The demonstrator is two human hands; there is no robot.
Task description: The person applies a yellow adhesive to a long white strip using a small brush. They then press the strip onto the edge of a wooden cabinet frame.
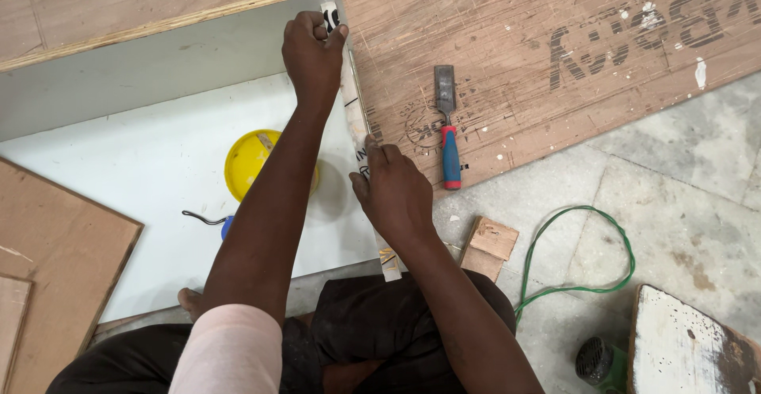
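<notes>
While left hand [314, 53] fists strip [354, 116] top, right hand [394, 192] presses flat, fingers together.

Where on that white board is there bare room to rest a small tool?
Bare room lies on the white board left of the yellow lid, up to the upright white wall. It is crowded along the right edge, where the left hand and right hand press the strip.

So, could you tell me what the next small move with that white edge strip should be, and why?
Probably slide the right hand up the long white edge strip toward the left hand, pressing as it goes: the left hand pins the far end, the right holds it lower down, and the stretch between them is untouched.
</notes>
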